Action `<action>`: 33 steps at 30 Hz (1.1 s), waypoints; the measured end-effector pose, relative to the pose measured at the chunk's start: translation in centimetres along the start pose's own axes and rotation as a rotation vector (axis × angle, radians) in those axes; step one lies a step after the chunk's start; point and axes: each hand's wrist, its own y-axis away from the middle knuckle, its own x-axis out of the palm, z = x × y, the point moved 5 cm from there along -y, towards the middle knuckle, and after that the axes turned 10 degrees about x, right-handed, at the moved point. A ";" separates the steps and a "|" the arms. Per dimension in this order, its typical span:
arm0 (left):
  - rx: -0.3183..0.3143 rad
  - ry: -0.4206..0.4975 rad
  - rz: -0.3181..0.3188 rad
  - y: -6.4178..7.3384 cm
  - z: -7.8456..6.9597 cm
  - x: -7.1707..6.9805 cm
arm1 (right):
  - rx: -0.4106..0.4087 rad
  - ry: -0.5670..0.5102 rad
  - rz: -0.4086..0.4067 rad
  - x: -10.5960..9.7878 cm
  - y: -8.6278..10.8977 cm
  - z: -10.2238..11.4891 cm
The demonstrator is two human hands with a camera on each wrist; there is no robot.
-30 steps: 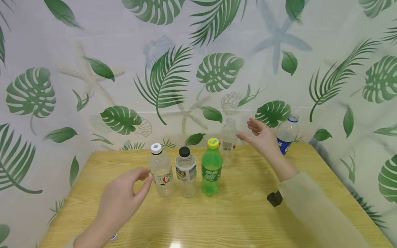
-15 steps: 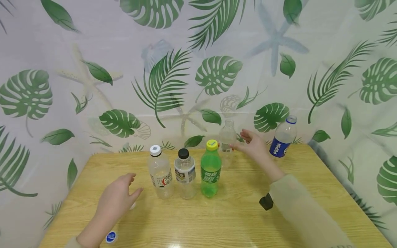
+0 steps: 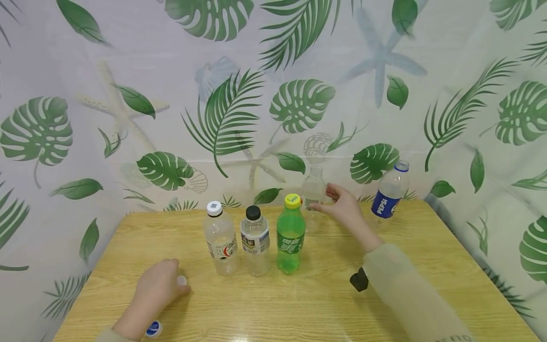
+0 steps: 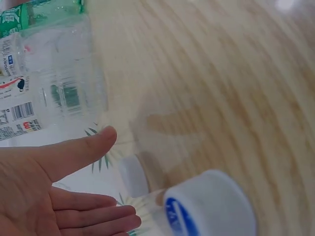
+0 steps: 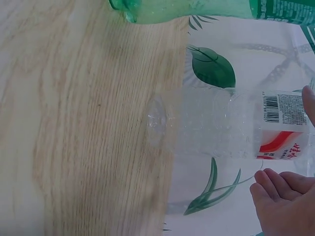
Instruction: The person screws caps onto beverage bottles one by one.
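My left hand (image 3: 155, 287) is low over the table's left part, thumb and fingers spread on either side of a small white bottle cap (image 4: 133, 177). A white cap with a blue top (image 3: 154, 328) lies nearer me, beside the wrist. At the back, my right hand (image 3: 342, 206) reaches to a clear, uncapped plastic bottle (image 3: 314, 190) with a red and white label (image 5: 281, 142). Its thumb overlaps the label in the right wrist view, while the fingers are just off the bottle's other side.
In a row stand a clear bottle with a white cap (image 3: 222, 242), one with a black cap (image 3: 255, 242) and a green bottle (image 3: 291, 237). An uncapped Pepsi bottle (image 3: 386, 197) stands at the back right. A small black object (image 3: 359, 280) lies by the right sleeve.
My left hand has moved down and away from the white-capped bottle to the small white cap. My right hand has moved left and down to the clear uncapped bottle.
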 end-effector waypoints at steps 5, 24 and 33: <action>0.006 0.007 -0.014 0.0 0.5 0.8 | -0.020 -0.018 -0.006 0.6 -0.5 -0.4; -0.028 -0.001 -0.012 -0.2 1.0 1.3 | -0.048 -0.035 -0.031 2.2 -1.1 -0.6; -0.020 0.010 -0.018 -0.8 1.4 1.2 | -0.045 -0.074 -0.050 2.3 -1.3 -0.5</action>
